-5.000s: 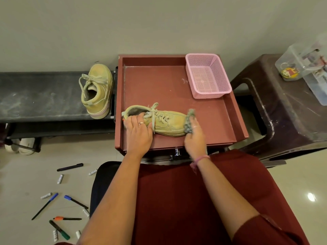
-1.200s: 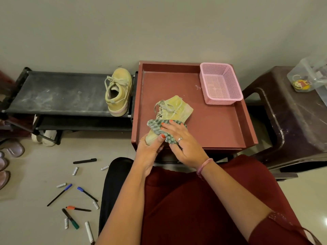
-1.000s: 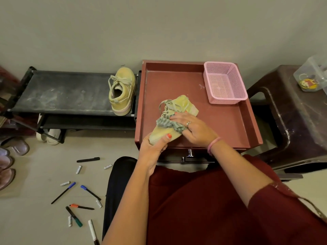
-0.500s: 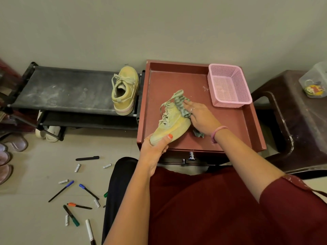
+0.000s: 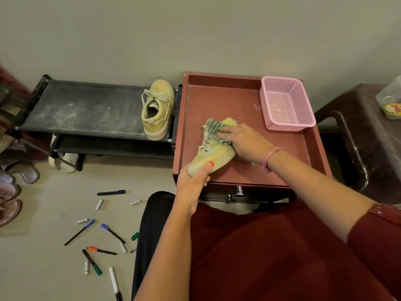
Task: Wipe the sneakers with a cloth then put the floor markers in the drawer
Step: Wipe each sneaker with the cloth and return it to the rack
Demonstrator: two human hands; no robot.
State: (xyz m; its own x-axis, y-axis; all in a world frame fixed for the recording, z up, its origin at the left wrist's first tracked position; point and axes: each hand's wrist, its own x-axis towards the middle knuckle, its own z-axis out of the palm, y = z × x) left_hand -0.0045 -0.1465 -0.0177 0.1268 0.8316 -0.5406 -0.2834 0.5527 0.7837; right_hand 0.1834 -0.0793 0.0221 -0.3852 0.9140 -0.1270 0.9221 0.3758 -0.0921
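Note:
A yellow sneaker (image 5: 213, 154) lies tilted on the red cabinet top (image 5: 217, 101), its toe towards me. My left hand (image 5: 193, 181) grips that toe, thumb on top. My right hand (image 5: 240, 141) presses a green striped cloth (image 5: 213, 129) against the sneaker's ankle and laces. The second yellow sneaker (image 5: 158, 109) stands on the black shoe rack (image 5: 86, 111) to the left. Several markers (image 5: 95, 240) and caps lie scattered on the floor at lower left. Below the cabinet top, the drawer front with its metal knob (image 5: 239, 190) looks closed.
A pink mesh basket (image 5: 286, 103) stands at the cabinet top's back right corner. A dark brown stool (image 5: 368, 131) with a clear plastic box (image 5: 390, 101) is on the right. More shoes (image 5: 10, 192) line the floor at far left.
Five seconds ago the sneaker lay sideways; now its toe points at me. Within the last second my right hand slid the cloth from mid-shoe up towards the ankle end. My left hand keeps the toe.

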